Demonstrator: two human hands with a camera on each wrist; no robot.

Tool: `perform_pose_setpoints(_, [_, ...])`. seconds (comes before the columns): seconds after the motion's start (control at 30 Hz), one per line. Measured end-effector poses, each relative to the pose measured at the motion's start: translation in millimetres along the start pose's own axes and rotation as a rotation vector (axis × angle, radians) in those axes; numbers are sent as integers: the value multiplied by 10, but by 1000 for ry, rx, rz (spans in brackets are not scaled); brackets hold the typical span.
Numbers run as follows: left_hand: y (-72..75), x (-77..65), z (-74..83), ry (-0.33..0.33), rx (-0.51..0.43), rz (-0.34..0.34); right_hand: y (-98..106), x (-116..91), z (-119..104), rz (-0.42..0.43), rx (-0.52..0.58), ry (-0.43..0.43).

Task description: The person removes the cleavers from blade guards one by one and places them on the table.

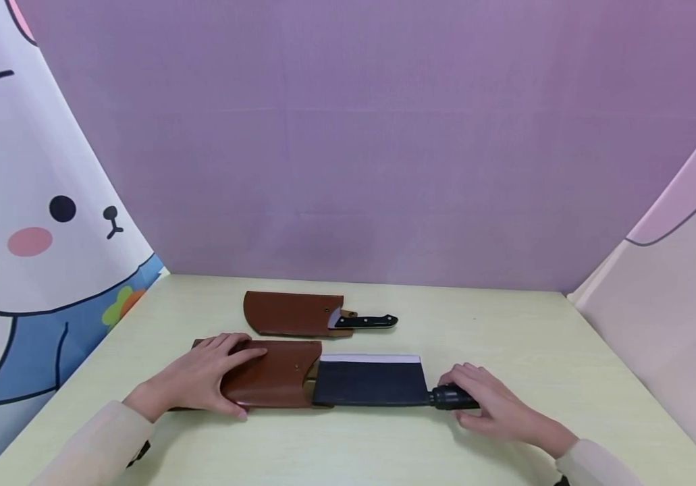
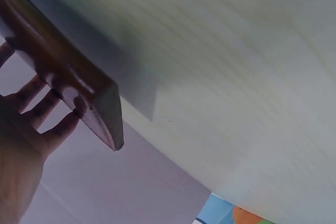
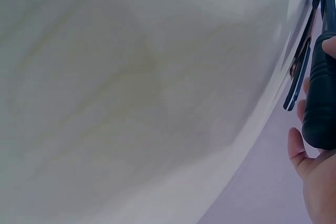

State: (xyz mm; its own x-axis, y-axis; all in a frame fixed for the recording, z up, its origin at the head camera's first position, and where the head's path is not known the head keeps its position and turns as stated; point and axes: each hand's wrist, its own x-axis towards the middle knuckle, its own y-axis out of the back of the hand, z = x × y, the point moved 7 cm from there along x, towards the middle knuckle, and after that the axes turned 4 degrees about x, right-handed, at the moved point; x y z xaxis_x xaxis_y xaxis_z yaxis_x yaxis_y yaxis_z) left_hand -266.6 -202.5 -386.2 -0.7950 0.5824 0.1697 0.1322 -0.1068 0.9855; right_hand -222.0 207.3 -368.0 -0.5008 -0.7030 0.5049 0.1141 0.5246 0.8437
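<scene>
My left hand grips a brown leather knife sheath, its fingers along the far edge and its thumb at the near edge. In the left wrist view, fingertips press the side of the sheath. A cleaver with a dark blade lies to the right, its bright cutting edge facing away from me and the blade's left end at the sheath's mouth. The right hand holds the black handle, with fingers on its far side. In the right wrist view, the thumb touches the ridged handle.
Behind the cleaver, a second brown sheath lies on the pale table with a black-handled knife partly in it. A purple backdrop stands at the far edge, and printed cartoon panels flank the table.
</scene>
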Motion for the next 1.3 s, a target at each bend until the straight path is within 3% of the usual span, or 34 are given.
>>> perform_pose_setpoints(0.97, [-36,81,89,-46,3,28,178,-191,149,-22,36,-27])
perform_pose_setpoints(1.3, [-51,121,95,-52,-20,29,296,-293,175,-5,2,-24])
